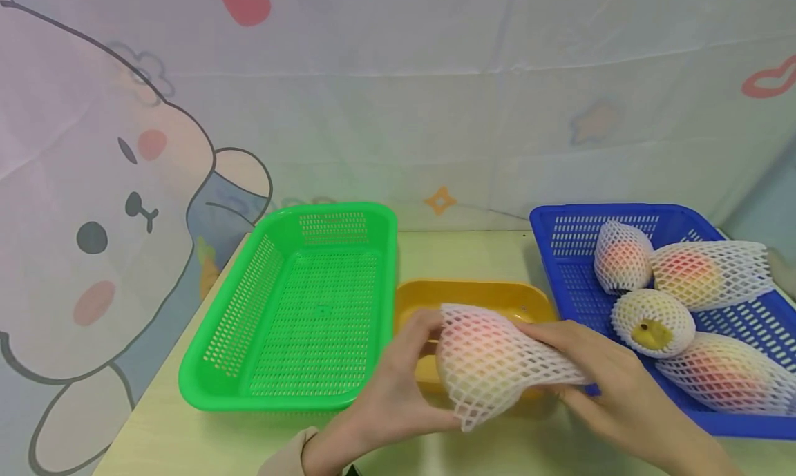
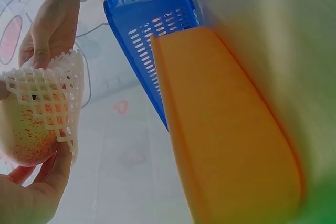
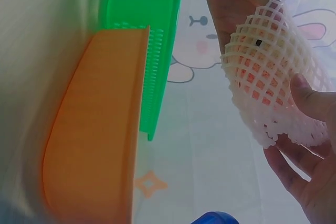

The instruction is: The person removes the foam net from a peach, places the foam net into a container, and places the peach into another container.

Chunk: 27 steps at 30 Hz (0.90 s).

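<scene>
In the head view, my left hand (image 1: 404, 379) grips a mango (image 1: 475, 331) in a white foam net (image 1: 497, 372), with the thumb below and the fingers behind it. My right hand (image 1: 609, 379) pinches the narrow right end of the net between thumb and fingers. The left wrist view shows part of the mango (image 2: 26, 140) bare, yellowish with red specks, beside the net. Both hands hold it above the near side of a shallow orange-yellow tub (image 1: 472, 289). Some left-hand fingers are hidden behind the fruit.
On the left stands a green perforated basket (image 1: 193, 365). To the right, a blue basket (image 1: 560, 282) holds several mangoes in white foam nets, one (image 1: 653, 324) with a yellow end showing. A printed cloth (image 1: 373, 130) hangs behind the table (image 1: 466, 251).
</scene>
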Tool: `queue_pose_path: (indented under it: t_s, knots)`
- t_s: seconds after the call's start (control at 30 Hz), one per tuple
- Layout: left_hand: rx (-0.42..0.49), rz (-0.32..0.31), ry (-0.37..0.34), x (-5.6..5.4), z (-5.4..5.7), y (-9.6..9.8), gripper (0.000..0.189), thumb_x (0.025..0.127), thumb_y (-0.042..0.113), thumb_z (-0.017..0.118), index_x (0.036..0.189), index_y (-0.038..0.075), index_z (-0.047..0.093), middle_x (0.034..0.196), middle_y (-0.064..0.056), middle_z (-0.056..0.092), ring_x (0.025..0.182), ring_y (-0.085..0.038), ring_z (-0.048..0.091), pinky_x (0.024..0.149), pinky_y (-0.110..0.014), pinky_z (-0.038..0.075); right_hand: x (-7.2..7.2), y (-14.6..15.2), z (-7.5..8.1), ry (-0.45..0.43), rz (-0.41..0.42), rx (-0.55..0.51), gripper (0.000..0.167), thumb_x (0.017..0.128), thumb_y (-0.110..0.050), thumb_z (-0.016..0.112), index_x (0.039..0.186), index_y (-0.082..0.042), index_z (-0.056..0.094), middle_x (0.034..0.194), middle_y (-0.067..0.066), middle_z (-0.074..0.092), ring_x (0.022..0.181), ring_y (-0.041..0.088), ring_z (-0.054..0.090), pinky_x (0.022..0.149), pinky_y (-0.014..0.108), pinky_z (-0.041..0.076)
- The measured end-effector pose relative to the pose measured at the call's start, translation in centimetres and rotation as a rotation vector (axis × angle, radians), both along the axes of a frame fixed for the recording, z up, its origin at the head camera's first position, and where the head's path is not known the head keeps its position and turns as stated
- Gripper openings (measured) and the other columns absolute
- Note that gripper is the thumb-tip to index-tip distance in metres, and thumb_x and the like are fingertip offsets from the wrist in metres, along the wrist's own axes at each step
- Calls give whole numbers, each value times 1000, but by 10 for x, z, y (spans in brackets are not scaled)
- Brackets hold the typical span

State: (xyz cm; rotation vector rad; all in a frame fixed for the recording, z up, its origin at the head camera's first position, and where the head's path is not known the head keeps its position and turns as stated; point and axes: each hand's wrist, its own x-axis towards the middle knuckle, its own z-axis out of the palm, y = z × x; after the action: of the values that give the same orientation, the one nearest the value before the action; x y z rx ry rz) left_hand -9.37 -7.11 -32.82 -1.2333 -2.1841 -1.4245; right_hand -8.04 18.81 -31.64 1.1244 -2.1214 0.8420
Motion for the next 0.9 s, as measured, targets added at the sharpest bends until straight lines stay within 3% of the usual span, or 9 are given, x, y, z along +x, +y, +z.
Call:
queue_pose_path:
  t_s: [0.37, 0.67, 0.9]
  knots:
    - [48, -1, -8, 0, 1, -1, 89, 55, 7, 89, 131, 6, 42, 126, -12, 49, 113, -22, 55, 93, -32, 54, -5, -8, 8, 129, 131, -157, 33, 98, -23, 53, 101, 8, 65, 103, 8, 67, 104, 5, 57, 99, 11, 40]
    - [42, 8, 9, -2, 1, -2, 90, 54, 8, 90, 131, 5, 42, 126, -12, 50, 112, -22, 56, 93, -31, 54, -4, -10, 12, 141, 141, -191, 31, 98, -20, 54, 95, 8, 64, 100, 9, 66, 105, 6, 57, 99, 11, 40]
    - [31, 18, 7, -2, 2, -3, 89, 55, 9, 90, 131, 5, 42, 125, -12, 50, 111, -22, 57, 92, -29, 54, -3, -6, 10, 122, 101, -174, 32, 98, -23, 52, 95, 7, 64, 101, 8, 66, 105, 4, 57, 99, 10, 40]
